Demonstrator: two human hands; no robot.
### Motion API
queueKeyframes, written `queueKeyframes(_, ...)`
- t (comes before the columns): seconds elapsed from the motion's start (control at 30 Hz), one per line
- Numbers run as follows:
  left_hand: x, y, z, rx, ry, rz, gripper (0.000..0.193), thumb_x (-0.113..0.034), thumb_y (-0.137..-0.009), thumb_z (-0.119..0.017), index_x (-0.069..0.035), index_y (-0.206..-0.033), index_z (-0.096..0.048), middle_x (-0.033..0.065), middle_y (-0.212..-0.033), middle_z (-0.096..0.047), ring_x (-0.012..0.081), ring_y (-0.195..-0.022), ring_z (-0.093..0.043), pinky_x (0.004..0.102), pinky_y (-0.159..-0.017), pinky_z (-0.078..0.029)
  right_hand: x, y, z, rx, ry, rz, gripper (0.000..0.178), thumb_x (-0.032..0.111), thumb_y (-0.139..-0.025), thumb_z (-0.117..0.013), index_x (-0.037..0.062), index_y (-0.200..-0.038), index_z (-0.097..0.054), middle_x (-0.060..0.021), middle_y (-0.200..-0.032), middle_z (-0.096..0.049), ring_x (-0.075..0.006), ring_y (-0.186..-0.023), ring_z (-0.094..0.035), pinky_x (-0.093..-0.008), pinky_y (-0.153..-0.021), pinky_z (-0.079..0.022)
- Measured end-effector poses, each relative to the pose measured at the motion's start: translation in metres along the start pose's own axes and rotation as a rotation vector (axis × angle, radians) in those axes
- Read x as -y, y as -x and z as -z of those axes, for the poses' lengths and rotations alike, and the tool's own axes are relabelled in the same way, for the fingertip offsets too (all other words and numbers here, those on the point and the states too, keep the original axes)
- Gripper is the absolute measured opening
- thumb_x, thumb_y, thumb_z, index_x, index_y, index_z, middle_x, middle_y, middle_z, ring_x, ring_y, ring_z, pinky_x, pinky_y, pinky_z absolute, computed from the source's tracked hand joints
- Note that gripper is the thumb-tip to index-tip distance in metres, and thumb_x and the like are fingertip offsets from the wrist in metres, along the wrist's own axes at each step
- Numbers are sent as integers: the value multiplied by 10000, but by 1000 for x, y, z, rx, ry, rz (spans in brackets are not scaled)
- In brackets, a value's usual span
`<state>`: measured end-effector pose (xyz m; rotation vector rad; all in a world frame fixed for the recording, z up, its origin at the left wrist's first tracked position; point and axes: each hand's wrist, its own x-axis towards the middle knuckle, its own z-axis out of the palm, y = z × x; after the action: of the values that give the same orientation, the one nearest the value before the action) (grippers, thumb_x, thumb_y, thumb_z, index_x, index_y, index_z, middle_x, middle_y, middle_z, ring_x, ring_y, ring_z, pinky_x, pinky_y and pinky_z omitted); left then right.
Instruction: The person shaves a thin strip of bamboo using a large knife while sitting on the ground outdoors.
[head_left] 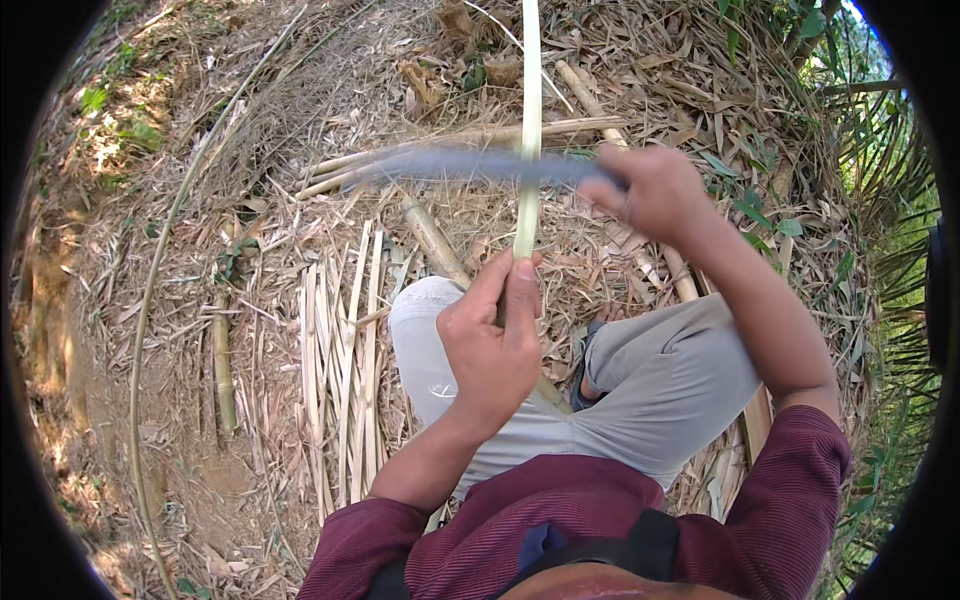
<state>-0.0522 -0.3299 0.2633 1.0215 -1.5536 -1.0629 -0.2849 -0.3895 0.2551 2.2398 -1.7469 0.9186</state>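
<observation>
My left hand (492, 345) is closed around the lower end of a pale green bamboo strip (531, 85), which stands up and runs out of the top of the head view. In my right hand (660, 195) is the handle of a long-bladed knife (440, 163), smeared by motion. Its blade lies across the strip, above my left hand, and points left. Whether the edge touches the strip I cannot tell.
Several split bamboo strips (345, 370) lie on the ground left of my knee. Bamboo poles (433, 240) are on the leaf litter ahead, with a cut stump (425, 88) beyond. A long thin stem (150, 270) curves along the left. Green plants edge the right.
</observation>
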Motion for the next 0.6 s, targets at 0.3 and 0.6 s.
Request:
queueKeyframes(0.3,5,-19,8,210,291,306,260,-187,-1042,-514,12,-1143,-648,3,-713,-560,20,-495,-389,170,-439,-270,9,0,27,109,-219,-226,645,579,-993,-457,3,-748,-614,-168,-583,-549,-344,-564,-580,-432,-559,-441)
queueKeyframes(0.6,-16,-90,42,208,11,142,196,-170,-1045,-476,-24,-1092,-597,-11,-726,-561,14,-462,-350,187,-408,-251,32,-6,1,109,-497,-153,638,559,-1001,-462,0,-720,-589,-182,-612,-536,-371,-584,-528,-453,-577,-415)
